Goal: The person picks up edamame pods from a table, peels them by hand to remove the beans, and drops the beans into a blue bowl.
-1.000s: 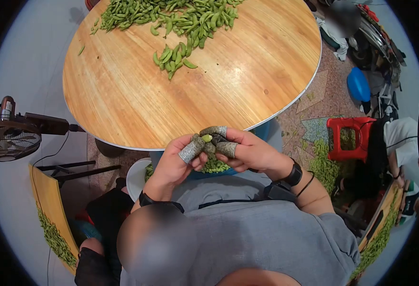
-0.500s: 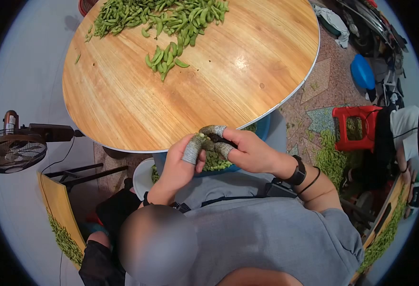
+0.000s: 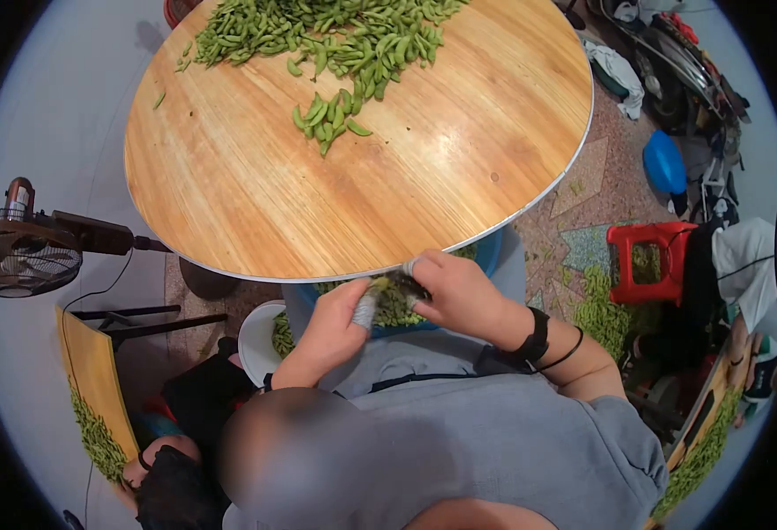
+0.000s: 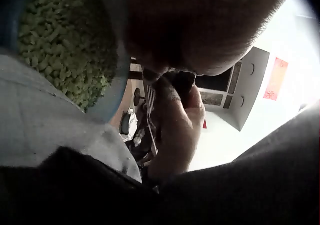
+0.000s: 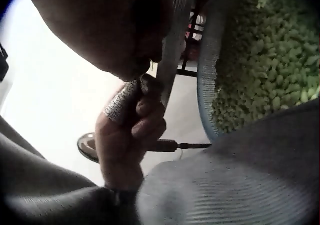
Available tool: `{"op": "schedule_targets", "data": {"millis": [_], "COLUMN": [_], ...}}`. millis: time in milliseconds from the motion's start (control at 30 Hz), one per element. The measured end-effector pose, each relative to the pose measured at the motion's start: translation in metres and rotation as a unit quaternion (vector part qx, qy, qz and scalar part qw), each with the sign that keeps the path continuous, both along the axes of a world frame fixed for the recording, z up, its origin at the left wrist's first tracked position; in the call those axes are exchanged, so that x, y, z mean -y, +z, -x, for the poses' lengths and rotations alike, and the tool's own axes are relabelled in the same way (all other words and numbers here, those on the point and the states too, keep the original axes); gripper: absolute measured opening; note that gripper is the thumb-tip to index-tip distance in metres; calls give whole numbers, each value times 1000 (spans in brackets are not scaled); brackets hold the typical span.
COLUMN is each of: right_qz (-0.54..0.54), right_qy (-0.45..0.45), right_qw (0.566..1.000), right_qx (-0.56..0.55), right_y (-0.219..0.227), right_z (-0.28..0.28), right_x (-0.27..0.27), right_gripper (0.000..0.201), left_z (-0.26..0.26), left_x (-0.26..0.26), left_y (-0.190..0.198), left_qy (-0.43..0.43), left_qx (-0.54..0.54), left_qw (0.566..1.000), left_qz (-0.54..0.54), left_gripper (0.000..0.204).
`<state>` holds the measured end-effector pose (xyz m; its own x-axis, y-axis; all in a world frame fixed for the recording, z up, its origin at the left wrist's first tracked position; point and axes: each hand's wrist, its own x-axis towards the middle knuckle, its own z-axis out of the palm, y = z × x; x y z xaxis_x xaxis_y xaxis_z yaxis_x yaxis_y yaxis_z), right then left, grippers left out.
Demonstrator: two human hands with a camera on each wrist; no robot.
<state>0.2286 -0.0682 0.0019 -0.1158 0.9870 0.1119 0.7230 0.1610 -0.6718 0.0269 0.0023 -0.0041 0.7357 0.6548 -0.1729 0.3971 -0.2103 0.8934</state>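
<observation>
Both hands work close together just off the front edge of the round wooden table (image 3: 256, 212). My left hand (image 3: 328, 320) pinches a yellowish-green soybean pod (image 3: 377, 285), blurred by motion. My right hand (image 3: 466, 299), fingers curled, grips at the pod's other side; its fingertips are blurred. Silvery tape wraps some digits, as on the left thumb (image 5: 120, 104) in the right wrist view. Below the hands stands a blue basin (image 3: 493, 253) holding many shelled green beans (image 5: 270, 59). Whole soybean pods (image 3: 326, 119) lie heaped toward the table's far side.
A white bucket (image 3: 254, 340) stands left of the lap. To the left is a fan (image 3: 26, 252). On the right are a red stool (image 3: 620, 269), pods scattered on the floor (image 3: 602, 309) and a blue object (image 3: 662, 163). Other people sit at both sides.
The hands have drawn slightly apart and moved a little lower, with the fingers in quick motion. The bean showing at the left thumb is no longer distinct. The head view has shifted slightly.
</observation>
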Motion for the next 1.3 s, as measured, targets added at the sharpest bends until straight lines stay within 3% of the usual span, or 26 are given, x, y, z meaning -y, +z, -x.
{"op": "schedule_targets", "data": {"millis": [67,133,267,300,367,400,500,567,600,667,700,733,767,800,833,867,900,933,967,1000,1033,1067,1133,1167,1233,1300], "right_qz": [-25,-47,-7,-20,-55,-77,-150,-128,-101,-58,-12,-12,50,112,114,181,241,245,248,249,215,215,163,166,119,112], "right_qy": [26,54,-14,-39,-79,-95,-125,-133,-145,-131,-118,-118,-108,-98,-99,-90,-80,-82,-61,-40,-45,-46,-15,-17,-14,15], "right_qw": [999,995,1000,999,993,988,972,973,974,980,984,984,991,989,988,962,904,903,867,824,862,861,884,881,925,939], "right_qx": [-7,-65,-8,20,73,97,134,137,139,136,133,135,56,-23,-20,-185,-345,-344,-427,-507,-456,-459,-439,-443,-361,-325], "right_y": [1,11,34,33,25,21,-4,-3,-1,5,10,15,20,26,31,35,38,41,43,43,37,33,27,28,36,32], "right_z": [-4,-9,-19,-21,-24,-23,-21,-17,-15,-16,-17,-18,-18,-17,-15,-12,-9,-5,-1,1,-1,-2,-5,-4,1,-1], "right_x": [-4,-15,-67,-87,-130,-150,-202,-210,-211,-195,-183,-171,-156,-142,-127,-111,-97,-84,-74,-66,-61,-58,-52,-49,-45,-40], "right_gripper": [21,20,18,16,13,14,16,17,18,19,21,21,23,24,24,24,23,23,19,14,16,16,20,20,26,31], "left_z": [19,47,118,134,156,159,156,142,132,108,97,85,72,56,39,22,7,-2,-6,-8,-9,-9,-10,-10,-9,-7], "left_x": [0,-1,10,16,28,30,29,22,18,7,2,-4,-9,-12,-15,-20,-24,-28,-31,-33,-34,-34,-30,-28,-25,-23], "left_y": [-4,-1,-25,-32,-49,-49,-39,-21,-12,3,5,6,8,17,26,25,21,19,21,25,27,24,16,15,20,27], "left_qy": [43,100,167,172,226,233,279,205,209,155,156,139,120,128,136,135,147,157,158,112,64,65,40,43,118,148], "left_qx": [16,-89,-245,-242,-441,-438,-408,-303,-302,-139,-137,-38,61,98,135,136,206,272,271,266,256,253,324,320,311,283], "left_qw": [997,983,934,934,848,847,841,907,906,957,957,979,988,987,979,978,949,903,902,865,813,813,759,758,825,850], "left_qz": [-62,-128,-197,-198,-190,-191,-220,-207,-210,-205,-205,-141,-75,-1,74,77,187,293,296,411,519,520,563,566,458,418], "left_gripper": [17,16,17,17,18,18,19,19,19,23,23,25,26,27,28,28,26,24,24,22,20,20,16,16,13,11]}}
